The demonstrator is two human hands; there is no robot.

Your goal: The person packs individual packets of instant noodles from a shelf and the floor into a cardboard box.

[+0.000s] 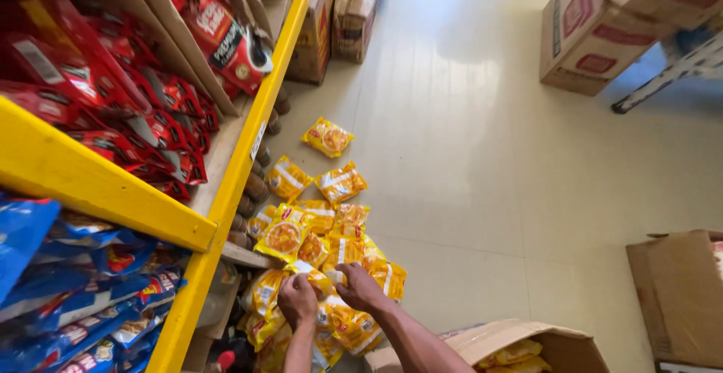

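Both hands' grip on one yellow packet (320, 277), fingertips hidden among the pile (316, 237).

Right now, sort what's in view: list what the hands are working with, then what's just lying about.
In hand:
left hand
right hand
yellow packets heaped on the floor
open carton holding more yellow packets

Lying about:
red packets on the shelf
blue packets on the lower shelf
closed cartons across the floor
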